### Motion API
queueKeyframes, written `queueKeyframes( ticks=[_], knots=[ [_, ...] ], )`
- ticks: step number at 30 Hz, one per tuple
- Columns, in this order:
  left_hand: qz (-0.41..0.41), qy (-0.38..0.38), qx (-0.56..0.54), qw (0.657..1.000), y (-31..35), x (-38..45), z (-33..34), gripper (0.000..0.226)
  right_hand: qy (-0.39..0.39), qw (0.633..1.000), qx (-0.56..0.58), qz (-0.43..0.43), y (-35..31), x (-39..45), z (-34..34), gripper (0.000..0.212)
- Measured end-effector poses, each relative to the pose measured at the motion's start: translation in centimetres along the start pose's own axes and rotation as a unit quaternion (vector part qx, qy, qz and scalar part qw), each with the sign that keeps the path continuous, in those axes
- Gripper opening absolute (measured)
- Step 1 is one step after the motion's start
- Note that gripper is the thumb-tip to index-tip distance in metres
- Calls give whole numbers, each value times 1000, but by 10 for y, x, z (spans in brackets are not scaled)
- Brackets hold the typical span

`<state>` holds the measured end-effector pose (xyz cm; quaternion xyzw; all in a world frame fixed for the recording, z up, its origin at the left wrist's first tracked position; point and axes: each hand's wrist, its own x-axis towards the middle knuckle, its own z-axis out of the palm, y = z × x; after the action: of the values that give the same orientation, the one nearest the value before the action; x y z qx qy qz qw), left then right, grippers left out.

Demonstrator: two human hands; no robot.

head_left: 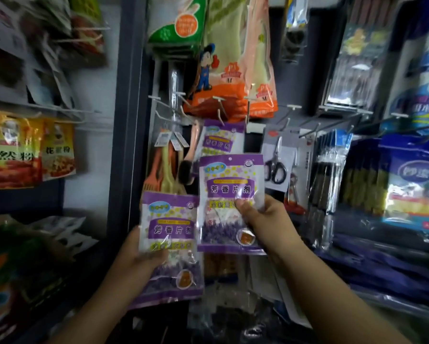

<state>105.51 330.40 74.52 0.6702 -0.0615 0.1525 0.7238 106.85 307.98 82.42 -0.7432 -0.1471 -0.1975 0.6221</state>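
Judged step: restocking white wire peg [220, 112]. Right hand [263, 219] pinches purple plastic fragrance-tablet packet [229, 192] just below hung purple packet [220, 140]; left hand [139, 254] grips second purple packet [170, 244], lower-left of it. Next: thread packet top onto peg

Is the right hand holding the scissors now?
No, the right hand grips a purple packet, while the scissors hang untouched above it.
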Motion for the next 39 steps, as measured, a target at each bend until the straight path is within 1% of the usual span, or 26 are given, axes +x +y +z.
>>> queueKeyframes(
  ticks=[5,8,11,13,18,22,26,31,39],
  knots=[
    [9,-2,15,1000,9,22,-19,43,13,999,-20,-29,-24,58,25,7],
    [25,-1,16,1000,15,32,-23,40,35,998,-27,-38,-32,80,38,13],
    [26,3,19,999,19,41,-26,41,64,995,-57,-53,-38,92,45,23],
    [24,10,17,999,19,44,-29,41,75,994,-51,-55,-40,98,46,18],
    [7,2,10,1000,18,46,-35,38,80,996,-25,-38,-42,108,51,19],
    [4,-1,15,1000,18,46,-39,36,87,996,10,-6,-38,111,53,21],
    [3,-5,18,1000,17,47,-43,37,90,996,24,3,-38,113,53,21],
    [17,-5,18,1000,16,48,-47,40,89,995,39,18,-42,119,56,20],
    [39,-2,16,999,18,44,-49,39,97,994,46,18,-43,123,59,21]
  ],
)
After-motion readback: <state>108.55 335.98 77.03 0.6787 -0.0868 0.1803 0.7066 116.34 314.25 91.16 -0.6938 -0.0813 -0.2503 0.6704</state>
